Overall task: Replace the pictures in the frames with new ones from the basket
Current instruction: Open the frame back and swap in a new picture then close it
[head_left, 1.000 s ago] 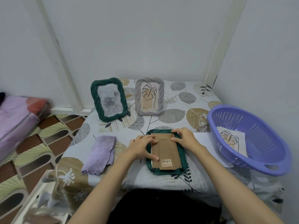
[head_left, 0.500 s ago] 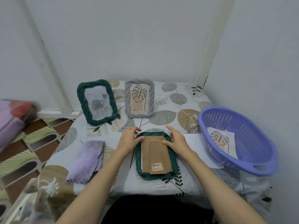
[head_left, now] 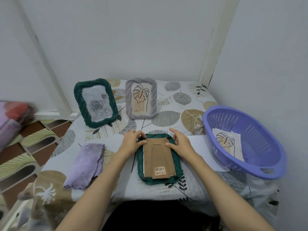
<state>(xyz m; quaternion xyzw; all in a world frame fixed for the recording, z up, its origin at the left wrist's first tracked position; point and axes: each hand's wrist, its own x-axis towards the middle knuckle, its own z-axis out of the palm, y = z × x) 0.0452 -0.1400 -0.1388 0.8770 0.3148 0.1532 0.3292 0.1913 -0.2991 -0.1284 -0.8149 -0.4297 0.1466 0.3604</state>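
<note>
Change since earlier: both hands have been slid up from the sides of the cardboard backing to its far corners; the view has also been shifted, so everything sits a little lower and more to the left.
Left hand (head_left: 133,142): fingertips are pinched together at the far left corner of the backing, apparently on a small retaining tab; the tab itself is hidden.
Right hand (head_left: 179,142): thumb is pressed on the far right edge of the backing, fingers curled over the frame rim; nothing is lifted.
Face-down frame (head_left: 176,164): a green rope-edged frame is laid glass-down on the table (head_left: 191,185), directly in front of the person, between the purple cloth (head_left: 86,165) and the purple basket (head_left: 273,157).
Backing (head_left: 159,158): brown cardboard, seated in the frame, barcode sticker at the near end.
Orientation: long axis is run straight away from the person; the stand flap's free end points toward the person.
Doing it well: each corner tab is probably best turned fully aside before the backing is raised, with the frame held flat.
New picture (head_left: 228,144): a leaf drawing is lying in the basket.
</note>
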